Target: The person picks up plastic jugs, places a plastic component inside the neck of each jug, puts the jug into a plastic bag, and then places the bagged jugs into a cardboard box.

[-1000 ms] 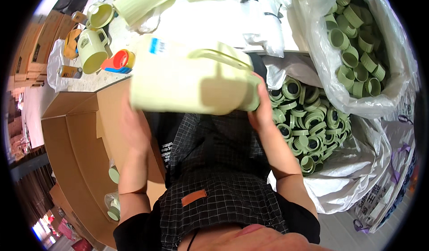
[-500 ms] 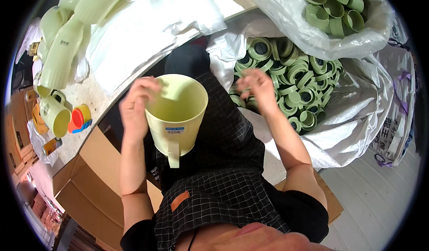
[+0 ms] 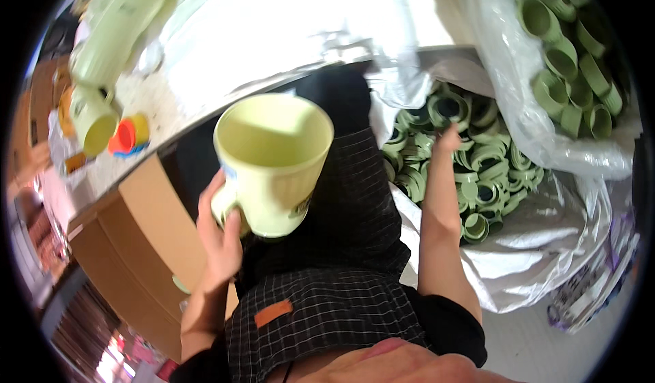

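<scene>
My left hand (image 3: 222, 236) is closed round the handle of a pale green plastic jug (image 3: 273, 185). The jug is held over my lap, its wide mouth facing up and its handle toward the left. Inside, it looks empty. My right hand (image 3: 447, 139) reaches over the pile of green ring-shaped lids (image 3: 481, 185), some with dark centres, in a white sack (image 3: 546, 246). It is by a lid (image 3: 448, 109) near the top of the pile. Its fingers are blurred and partly hidden, so whether it grips anything does not show.
A clear plastic bag (image 3: 508, 103) of green cup-shaped parts (image 3: 561, 57) stands at the upper right. On the table (image 3: 153, 107) at the left are more pale green jugs (image 3: 93, 120), small coloured cups (image 3: 124, 136) and white plastic bags (image 3: 252, 49). A cardboard box (image 3: 129, 267) stands at the lower left.
My left hand has gone from beside the jug's rim to its handle, and the jug has turned so its handle points left. My right hand has moved forward over the lids. The view has shifted.
</scene>
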A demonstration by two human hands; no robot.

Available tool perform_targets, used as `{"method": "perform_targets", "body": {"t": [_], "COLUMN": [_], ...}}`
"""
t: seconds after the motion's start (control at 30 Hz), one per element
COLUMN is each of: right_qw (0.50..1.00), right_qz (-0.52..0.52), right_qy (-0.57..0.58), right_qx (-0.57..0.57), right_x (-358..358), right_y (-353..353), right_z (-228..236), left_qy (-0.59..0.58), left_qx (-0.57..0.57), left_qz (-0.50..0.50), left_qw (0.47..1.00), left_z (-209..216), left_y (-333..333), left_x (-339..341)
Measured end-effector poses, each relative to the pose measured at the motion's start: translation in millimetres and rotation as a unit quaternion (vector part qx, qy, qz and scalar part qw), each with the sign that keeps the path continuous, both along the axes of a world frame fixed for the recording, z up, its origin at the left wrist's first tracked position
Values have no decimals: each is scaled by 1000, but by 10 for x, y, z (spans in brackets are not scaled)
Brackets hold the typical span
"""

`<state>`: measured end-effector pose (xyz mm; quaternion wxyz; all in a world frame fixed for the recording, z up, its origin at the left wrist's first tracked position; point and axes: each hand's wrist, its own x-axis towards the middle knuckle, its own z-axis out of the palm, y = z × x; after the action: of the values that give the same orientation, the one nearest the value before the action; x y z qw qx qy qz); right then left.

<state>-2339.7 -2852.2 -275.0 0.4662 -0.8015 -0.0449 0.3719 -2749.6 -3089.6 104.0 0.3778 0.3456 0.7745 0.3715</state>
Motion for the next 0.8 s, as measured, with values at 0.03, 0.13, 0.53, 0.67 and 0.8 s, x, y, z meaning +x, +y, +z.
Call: {"method": "perform_targets", "body": {"t": [0.03,0.13,0.53,0.67,0.8], "right_qw": [996,968,405,403,422], "right_qz": [31,114,723,740,741], "right_qy": [49,160,-130,-157,-166], "right_qx": [68,156,544,516,495], "right_x": [74,-13,-1970,-1897,-1801], "right_y": [-144,-573,-730,-973,-1174], "right_z": [174,1118,4001,3967,3937], "left_qy": [8,41,-96,-104,-144], "left_qx": [31,144,205,196,198], "left_qz": [-21,-123,-188,-172,-179], "left_qw": [999,981,956,960,953], "left_z": [18,-42,-109,-71,-150], "left_y": [27,43,-219,-322,-388], "left_x": [-74,-187,-190,-199,-288]}}
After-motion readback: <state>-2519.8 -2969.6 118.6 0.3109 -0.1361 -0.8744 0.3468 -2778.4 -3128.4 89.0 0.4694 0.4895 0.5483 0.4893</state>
